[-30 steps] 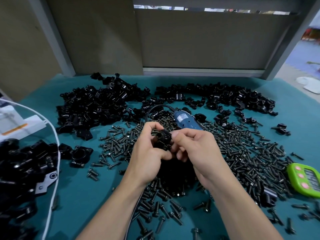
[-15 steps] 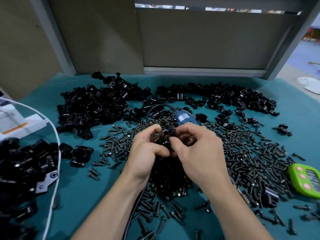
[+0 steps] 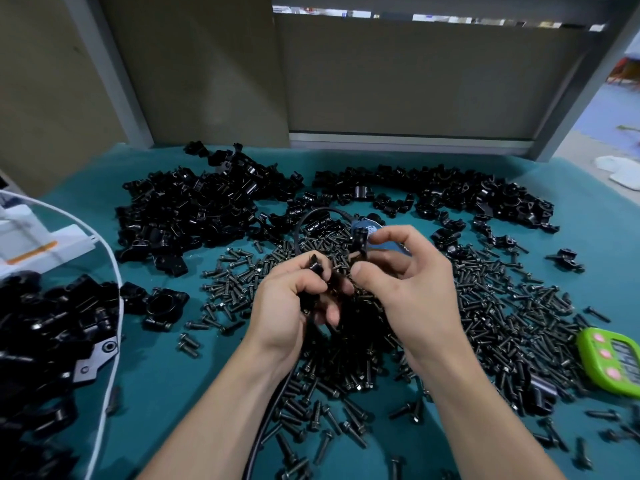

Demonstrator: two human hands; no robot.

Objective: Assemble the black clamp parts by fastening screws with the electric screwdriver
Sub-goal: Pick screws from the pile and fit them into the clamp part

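Note:
My left hand [image 3: 294,303] grips a black clamp part [image 3: 317,266] between its curled fingers, above a heap of black screws [image 3: 485,306]. Beside it, my right hand [image 3: 405,282] pinches a second small black piece [image 3: 359,239] between thumb and fingers; whether it is a clamp part or a screw I cannot tell. The two pieces are slightly apart. The blue electric screwdriver [image 3: 372,227] lies on the table just behind my right hand, mostly hidden, and its black cable [image 3: 270,410] runs toward me between my forearms.
Piles of loose black clamp parts [image 3: 194,209] cover the back of the teal table [image 3: 166,375]. A clear bag of black assembled clamps [image 3: 41,334] lies at the left. One assembled clamp [image 3: 162,304] rests nearby. A green timer [image 3: 613,358] is at the right edge.
My hands have drawn slightly apart, separating the two black pieces they held pressed together. The right hand has risen a little and its fingers have spread.

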